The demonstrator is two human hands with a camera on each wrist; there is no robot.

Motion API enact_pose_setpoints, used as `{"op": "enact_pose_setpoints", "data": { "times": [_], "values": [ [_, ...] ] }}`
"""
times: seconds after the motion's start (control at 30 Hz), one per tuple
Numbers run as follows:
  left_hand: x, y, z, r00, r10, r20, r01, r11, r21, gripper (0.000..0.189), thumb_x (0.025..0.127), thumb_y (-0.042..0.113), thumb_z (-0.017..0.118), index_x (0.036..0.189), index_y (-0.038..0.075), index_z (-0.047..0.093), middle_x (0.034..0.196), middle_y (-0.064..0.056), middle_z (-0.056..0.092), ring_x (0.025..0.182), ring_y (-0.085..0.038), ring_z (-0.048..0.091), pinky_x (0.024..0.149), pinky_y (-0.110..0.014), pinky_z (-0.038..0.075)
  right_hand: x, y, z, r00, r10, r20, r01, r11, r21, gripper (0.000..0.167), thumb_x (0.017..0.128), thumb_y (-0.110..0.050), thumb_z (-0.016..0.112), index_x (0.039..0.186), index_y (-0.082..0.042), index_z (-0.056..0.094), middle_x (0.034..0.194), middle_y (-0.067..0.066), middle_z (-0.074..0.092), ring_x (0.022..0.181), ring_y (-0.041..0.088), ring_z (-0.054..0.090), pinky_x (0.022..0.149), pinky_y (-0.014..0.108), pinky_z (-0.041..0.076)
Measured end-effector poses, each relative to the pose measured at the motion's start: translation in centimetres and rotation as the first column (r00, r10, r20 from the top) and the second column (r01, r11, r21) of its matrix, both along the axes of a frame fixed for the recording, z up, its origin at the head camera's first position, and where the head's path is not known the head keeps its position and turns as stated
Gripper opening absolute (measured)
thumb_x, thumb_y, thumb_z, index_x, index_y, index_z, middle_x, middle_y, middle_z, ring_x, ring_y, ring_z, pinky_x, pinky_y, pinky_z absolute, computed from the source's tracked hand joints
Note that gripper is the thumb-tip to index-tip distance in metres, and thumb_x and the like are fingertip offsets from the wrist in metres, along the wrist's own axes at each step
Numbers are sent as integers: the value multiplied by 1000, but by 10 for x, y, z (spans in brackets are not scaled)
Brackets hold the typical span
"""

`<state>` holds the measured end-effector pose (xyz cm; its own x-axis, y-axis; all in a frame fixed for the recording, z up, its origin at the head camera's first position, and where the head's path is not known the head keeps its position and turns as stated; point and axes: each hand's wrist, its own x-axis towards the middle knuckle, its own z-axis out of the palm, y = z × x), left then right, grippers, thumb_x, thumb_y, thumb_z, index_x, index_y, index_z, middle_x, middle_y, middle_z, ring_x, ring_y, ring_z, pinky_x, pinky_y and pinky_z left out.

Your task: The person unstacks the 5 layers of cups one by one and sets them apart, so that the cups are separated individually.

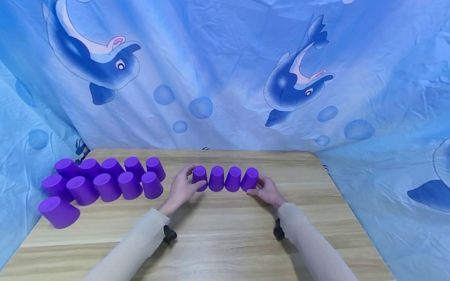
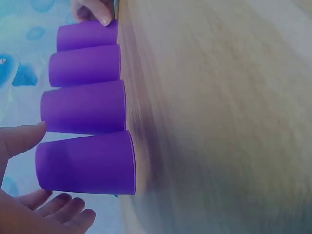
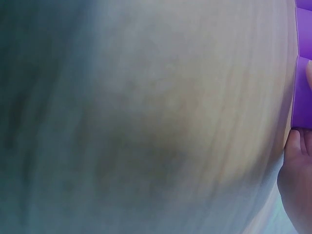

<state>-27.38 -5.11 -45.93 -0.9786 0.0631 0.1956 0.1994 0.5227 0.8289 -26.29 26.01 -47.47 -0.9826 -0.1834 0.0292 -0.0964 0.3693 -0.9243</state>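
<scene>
Several purple cups stand upside down in a short row in the middle of the table. At the row's left end, my left hand (image 1: 181, 188) is spread around the leftmost cup (image 2: 85, 163). Its thumb reaches across the near side, and the left wrist view shows a gap between the other fingers and the cup wall. My right hand (image 1: 268, 190) grips the rightmost cup (image 1: 250, 179), thumb on its front and fingers at its outer side. Between them stand two more cups, a left one (image 1: 216, 179) and a right one (image 1: 233, 179), close side by side.
More purple cups stand upside down on the left of the table, in a back row (image 1: 112, 168) and a front row (image 1: 107, 187). One cup (image 1: 59, 212) sits nearest the front there. A blue dolphin-print curtain (image 1: 225, 78) hangs behind the wooden table (image 1: 225, 242).
</scene>
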Motion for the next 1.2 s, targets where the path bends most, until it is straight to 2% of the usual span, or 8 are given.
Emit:
{"op": "enact_pose_setpoints", "data": {
  "times": [0.1, 0.3, 0.47, 0.53, 0.67, 0.93, 1.1, 1.2],
  "values": [
    [-3, 1, -2, 1000, 12, 2, -12, 999, 31, 58, 77, 17, 81, 127, 4, 56, 124, -17, 60, 116, -32, 54, 101, -49, 39, -4, 2, -4, 1000, 7, -21, -8, 1000, -8, 50, 78, 3, 76, 123, 8, 55, 124, 24, 57, 121, 38, 49, 104, 46, 37],
    [-5, 0, -3, 1000, 21, -19, -20, 998, 59, 48, 79, 12, 79, 121, 1, 59, 118, -20, 62, 113, -33, 57, 97, -47, 43, -16, 10, -26, 1000, -20, -24, 20, 1000, 10, 52, 77, -2, 79, 124, 2, 57, 124, 17, 58, 121, 33, 50, 104, 41, 38],
    [0, -6, -2, 1000, 13, -28, -11, 996, 90, 48, 78, 13, 80, 118, 0, 58, 114, -19, 63, 109, -34, 58, 97, -47, 44, -4, 4, -7, 1000, -13, -17, 13, 1000, 3, 49, 78, 3, 76, 123, 5, 56, 125, 21, 57, 122, 37, 48, 105, 45, 35],
    [6, -10, 0, 1000, 3, -22, -1, 995, 100, 48, 78, 14, 80, 118, 0, 57, 113, -19, 63, 107, -33, 59, 96, -45, 45, 2, 0, 2, 1000, -6, -12, 6, 1000, 4, 47, 79, 5, 74, 123, 7, 56, 124, 23, 57, 122, 39, 48, 105, 48, 34],
    [19, -24, 7, 1000, -4, -15, 5, 996, 86, 54, 78, 19, 81, 122, -1, 57, 113, -20, 63, 105, -33, 60, 93, -43, 48, 3, -2, 2, 1000, -6, -13, 6, 1000, 0, 47, 79, 6, 74, 122, 7, 56, 123, 22, 58, 121, 39, 48, 104, 48, 35],
    [45, -59, 20, 995, 30, -95, -28, 999, 19, 57, 78, 26, 81, 123, -1, 60, 111, -21, 65, 102, -33, 63, 88, -40, 51, 2, -2, 2, 1000, 7, -15, -7, 1000, -7, 47, 79, 5, 74, 123, 6, 56, 125, 23, 56, 122, 37, 48, 105, 45, 35],
    [65, -76, 28, 989, 57, -138, -56, 998, 13, 56, 75, 30, 83, 118, 2, 61, 108, -16, 67, 100, -29, 64, 85, -37, 53, 3, -2, 3, 1000, 9, -17, -9, 1000, -3, 47, 80, 5, 74, 123, 7, 56, 124, 23, 57, 122, 37, 48, 105, 46, 35],
    [79, -86, 33, 988, 62, -140, -57, 998, 37, 55, 75, 30, 84, 117, 3, 60, 108, -14, 67, 100, -28, 64, 84, -33, 53, 3, -2, 3, 1000, 4, -11, -4, 1000, -2, 47, 80, 4, 74, 123, 7, 56, 125, 23, 57, 122, 37, 48, 105, 46, 35]
  ]
}}
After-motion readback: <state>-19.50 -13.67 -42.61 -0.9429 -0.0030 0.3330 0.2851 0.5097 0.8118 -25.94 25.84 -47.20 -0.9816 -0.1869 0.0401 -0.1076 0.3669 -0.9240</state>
